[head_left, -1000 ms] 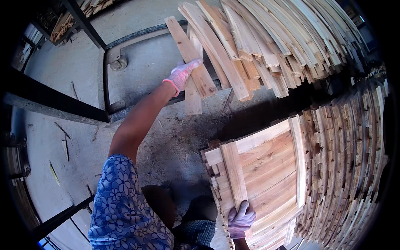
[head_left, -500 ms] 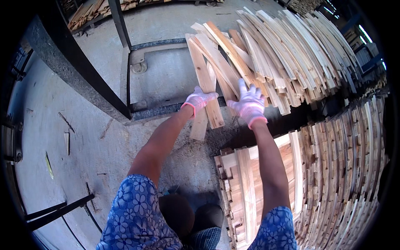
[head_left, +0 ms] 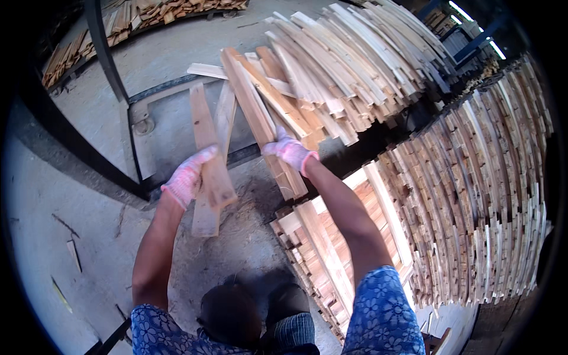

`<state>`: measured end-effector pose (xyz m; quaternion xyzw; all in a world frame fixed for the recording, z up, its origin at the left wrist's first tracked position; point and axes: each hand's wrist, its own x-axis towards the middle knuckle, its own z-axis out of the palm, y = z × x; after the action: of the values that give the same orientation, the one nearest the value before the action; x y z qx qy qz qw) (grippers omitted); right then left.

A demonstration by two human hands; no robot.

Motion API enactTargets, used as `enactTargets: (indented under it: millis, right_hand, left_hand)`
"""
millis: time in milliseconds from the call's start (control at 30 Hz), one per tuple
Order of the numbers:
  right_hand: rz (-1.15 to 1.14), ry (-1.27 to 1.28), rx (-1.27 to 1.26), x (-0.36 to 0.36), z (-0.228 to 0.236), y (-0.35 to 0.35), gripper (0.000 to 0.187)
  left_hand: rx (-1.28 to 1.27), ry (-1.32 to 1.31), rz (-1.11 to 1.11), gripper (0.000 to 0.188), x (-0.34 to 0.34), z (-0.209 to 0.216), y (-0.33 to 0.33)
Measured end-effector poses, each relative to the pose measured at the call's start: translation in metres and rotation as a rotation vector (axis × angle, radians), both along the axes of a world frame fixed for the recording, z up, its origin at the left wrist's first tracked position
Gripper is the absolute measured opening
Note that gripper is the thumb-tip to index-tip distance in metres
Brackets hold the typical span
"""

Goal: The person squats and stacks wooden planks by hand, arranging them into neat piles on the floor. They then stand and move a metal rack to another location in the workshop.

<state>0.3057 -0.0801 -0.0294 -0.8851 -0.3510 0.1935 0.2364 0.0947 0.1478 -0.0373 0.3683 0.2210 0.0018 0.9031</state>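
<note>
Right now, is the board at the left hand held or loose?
Held, it appears: the left hand is at the board's left edge, glove lapping onto its upper face; the underside is hidden.

Both arms reach from near edge toward far side, hands well apart. Left forearm (head_left: 155, 254) rises far and slightly right; left wrist (head_left: 174, 198) angles right. Left hand (head_left: 188, 173), gloved, back up, fingers together, curled in grip and pointing far right. Right forearm (head_left: 343, 207) slants far and left, elbow slightly bent. Right hand (head_left: 291, 152), gloved, slightly farther, back up, fingers spread toward left; how firmly closed, unclear.
</note>
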Motion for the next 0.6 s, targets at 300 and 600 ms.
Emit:
enactTargets:
  millis: [300,600]
  right_hand:
    - [-0.432,1.118,0.65,-0.279,0.077,-0.152,0.078]
    - [-1.382,0.485,0.626,-0.493,0.074,-0.418,0.088]
  left_hand:
    - [0.061,0.195,0.264,0.046,-0.151,0.04,-0.067]
    - [0.208,0.061,0.156,0.05,-0.233,0.153,-0.156]
